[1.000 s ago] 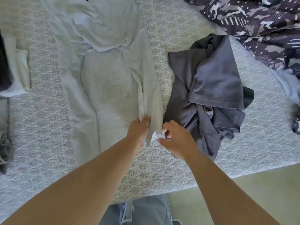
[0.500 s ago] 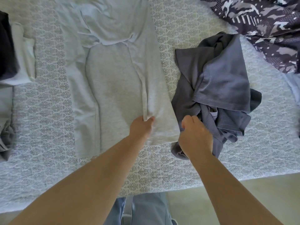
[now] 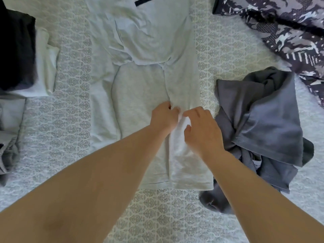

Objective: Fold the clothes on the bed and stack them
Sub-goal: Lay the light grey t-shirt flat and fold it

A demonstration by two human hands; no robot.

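Shirt (image 3: 140, 88) lies flat on the bed (image 3: 57, 120); my left hand (image 3: 164, 118) and right hand (image 3: 201, 132) both pinch its folded edge.

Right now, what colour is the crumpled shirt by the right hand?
Dark grey shirt, clearest in the head view.

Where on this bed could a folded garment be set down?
Bare bedspread lies between the light grey shirt and the folded stack, and along the near edge. The right is crowded by the crumpled dark grey garment and patterned cloth.
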